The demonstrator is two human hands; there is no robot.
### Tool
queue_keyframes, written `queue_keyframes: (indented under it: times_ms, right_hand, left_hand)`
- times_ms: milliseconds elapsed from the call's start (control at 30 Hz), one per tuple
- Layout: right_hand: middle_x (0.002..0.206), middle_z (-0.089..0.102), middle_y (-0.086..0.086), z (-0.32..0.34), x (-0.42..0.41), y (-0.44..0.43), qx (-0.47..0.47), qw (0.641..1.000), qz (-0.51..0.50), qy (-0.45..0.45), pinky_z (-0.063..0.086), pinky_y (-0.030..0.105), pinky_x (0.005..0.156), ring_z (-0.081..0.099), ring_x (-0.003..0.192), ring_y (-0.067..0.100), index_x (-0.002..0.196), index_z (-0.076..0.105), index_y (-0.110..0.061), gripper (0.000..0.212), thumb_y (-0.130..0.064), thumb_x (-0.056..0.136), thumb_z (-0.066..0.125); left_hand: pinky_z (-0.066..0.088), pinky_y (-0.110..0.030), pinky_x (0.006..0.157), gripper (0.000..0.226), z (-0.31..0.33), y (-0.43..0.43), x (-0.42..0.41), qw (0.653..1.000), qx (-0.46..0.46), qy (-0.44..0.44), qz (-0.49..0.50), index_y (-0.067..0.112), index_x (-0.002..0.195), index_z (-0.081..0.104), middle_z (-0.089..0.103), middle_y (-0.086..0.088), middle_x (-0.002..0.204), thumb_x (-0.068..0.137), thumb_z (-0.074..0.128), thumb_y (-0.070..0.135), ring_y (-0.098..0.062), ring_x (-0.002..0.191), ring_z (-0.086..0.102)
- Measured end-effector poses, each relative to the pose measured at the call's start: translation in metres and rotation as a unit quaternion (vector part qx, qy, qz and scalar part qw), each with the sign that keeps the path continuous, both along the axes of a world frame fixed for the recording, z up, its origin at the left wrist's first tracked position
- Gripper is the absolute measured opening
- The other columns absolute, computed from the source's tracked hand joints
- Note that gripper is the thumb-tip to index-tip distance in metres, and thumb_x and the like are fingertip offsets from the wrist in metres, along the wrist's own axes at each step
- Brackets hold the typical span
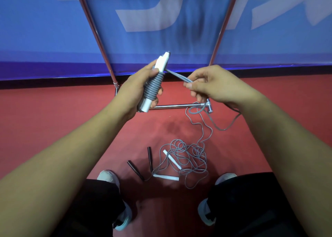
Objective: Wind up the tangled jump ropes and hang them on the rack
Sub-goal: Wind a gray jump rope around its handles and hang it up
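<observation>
My left hand (142, 87) grips a pair of white jump-rope handles (162, 62) held together, with grey rope coiled tightly around their middle (154, 86). A doubled strand of the grey rope (177, 75) runs from the handles to my right hand (213, 84), which pinches it between thumb and fingers. The loose rope hangs down from that hand to the red floor. There a tangled pile of grey rope (188, 157) lies with two more white handles (171, 158) and two black handles (150, 155). The chrome rack (177, 105) stands just behind my hands.
The rack's two slanted chrome poles (93, 31) rise against a blue banner with white lettering (152, 17). My two feet in light shoes (107, 177) stand on the red floor on either side of the rope pile.
</observation>
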State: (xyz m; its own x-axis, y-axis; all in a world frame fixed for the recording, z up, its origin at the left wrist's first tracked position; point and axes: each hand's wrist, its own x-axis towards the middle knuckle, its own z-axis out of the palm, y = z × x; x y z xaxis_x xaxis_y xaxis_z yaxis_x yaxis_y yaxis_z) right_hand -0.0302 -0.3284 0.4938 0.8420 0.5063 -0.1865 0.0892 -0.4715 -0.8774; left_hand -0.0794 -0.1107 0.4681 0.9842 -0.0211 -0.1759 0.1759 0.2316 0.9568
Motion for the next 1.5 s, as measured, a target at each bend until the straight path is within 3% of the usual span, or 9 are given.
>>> queue_keyframes:
  times_ms: [167, 400, 500, 667, 833, 933, 1133, 1267, 1500]
  right_hand:
    - [0.053, 0.057, -0.007, 0.000, 0.001, -0.006, -0.087, 0.996, -0.007, -0.032, 0.048, 0.033, 0.054, 0.053, 0.050, 0.016, 0.092, 0.071, -0.010, 0.013, -0.023, 0.093, 0.069]
    - [0.053, 0.047, -0.009, 0.020, -0.012, 0.003, -0.074, 0.992, 0.034, -0.092, 0.033, 0.019, 0.054, 0.036, 0.051, 0.004, 0.087, 0.074, -0.016, 0.013, -0.029, 0.088, 0.073]
    - [0.053, 0.041, -0.004, 0.022, -0.019, 0.008, -0.080, 0.991, 0.066, -0.086, 0.028, 0.020, 0.047, 0.030, 0.049, 0.008, 0.087, 0.073, -0.014, 0.013, -0.026, 0.088, 0.073]
    - [0.047, 0.042, -0.011, 0.018, -0.024, 0.016, -0.073, 0.988, 0.088, -0.106, 0.028, 0.016, 0.046, 0.032, 0.046, 0.005, 0.081, 0.073, -0.015, 0.008, -0.021, 0.086, 0.074]
    - [0.072, 0.072, -0.007, 0.019, -0.019, 0.013, -0.049, 0.988, 0.065, -0.132, 0.045, 0.017, 0.060, 0.059, 0.062, -0.001, 0.084, 0.077, -0.018, 0.006, -0.016, 0.087, 0.072]
    - [0.073, 0.073, -0.009, 0.018, -0.013, 0.008, -0.021, 0.987, 0.042, -0.154, 0.044, 0.014, 0.063, 0.060, 0.064, -0.004, 0.086, 0.078, -0.016, 0.003, -0.017, 0.086, 0.075]
    - [0.063, 0.066, 0.006, 0.016, -0.001, -0.004, 0.024, 0.991, 0.017, -0.133, 0.043, 0.021, 0.060, 0.052, 0.057, 0.007, 0.085, 0.076, -0.013, 0.006, -0.019, 0.084, 0.079]
    - [0.072, 0.072, 0.007, 0.011, 0.001, -0.005, 0.008, 0.994, 0.049, -0.102, 0.049, 0.021, 0.069, 0.061, 0.064, 0.006, 0.087, 0.076, -0.015, 0.004, -0.018, 0.085, 0.077]
    - [0.075, 0.067, 0.004, 0.009, 0.002, 0.000, 0.030, 0.994, 0.093, -0.042, 0.053, 0.020, 0.072, 0.065, 0.067, 0.011, 0.113, 0.069, -0.005, 0.020, -0.004, 0.094, 0.064]
  left_hand:
    - [0.047, -0.029, 0.052, 0.017, 0.002, 0.006, 0.000, 0.998, 0.042, 0.031, 0.030, 0.024, 0.111, 0.062, 0.060, -0.010, 0.072, 0.098, 0.054, 0.029, -0.024, 0.055, 0.052]
    - [0.055, -0.029, 0.050, 0.023, -0.001, 0.014, 0.004, 0.968, 0.248, -0.021, 0.037, 0.014, 0.117, 0.063, 0.068, -0.013, 0.088, 0.095, 0.066, 0.019, -0.010, 0.058, 0.064]
    - [0.058, -0.036, 0.061, 0.024, -0.010, 0.016, 0.004, 0.910, 0.409, -0.071, 0.014, 0.032, 0.109, 0.059, 0.069, 0.006, 0.085, 0.089, 0.072, 0.034, -0.018, 0.061, 0.065]
    - [0.038, -0.032, 0.066, 0.035, -0.009, 0.004, -0.003, 0.741, 0.661, -0.097, -0.060, 0.038, 0.111, 0.054, 0.061, 0.012, 0.083, 0.084, 0.063, 0.058, -0.024, 0.085, 0.063]
    - [0.047, -0.032, 0.063, 0.060, -0.009, -0.002, -0.007, 0.726, 0.666, -0.129, -0.112, 0.039, 0.102, 0.060, 0.061, 0.010, 0.068, 0.070, 0.052, 0.088, -0.011, 0.070, 0.059]
    - [0.044, -0.031, 0.061, 0.049, -0.005, 0.001, -0.007, 0.756, 0.625, -0.139, -0.136, 0.045, 0.108, 0.064, 0.060, 0.012, 0.065, 0.077, 0.054, 0.080, -0.005, 0.063, 0.057]
    - [0.039, -0.021, 0.041, 0.012, 0.006, 0.004, -0.014, 0.935, 0.262, -0.113, -0.210, 0.023, 0.083, 0.064, 0.061, -0.009, 0.066, 0.089, 0.072, 0.029, -0.023, 0.049, 0.054]
    - [0.043, -0.035, 0.046, 0.025, 0.001, 0.004, -0.013, 0.964, 0.130, -0.097, -0.209, 0.014, 0.087, 0.060, 0.059, -0.017, 0.064, 0.083, 0.063, 0.038, -0.030, 0.045, 0.052]
    - [0.041, -0.025, 0.043, 0.033, 0.000, 0.000, -0.008, 0.993, -0.029, -0.033, -0.108, 0.010, 0.102, 0.054, 0.054, -0.013, 0.060, 0.095, 0.043, 0.040, -0.024, 0.036, 0.046]
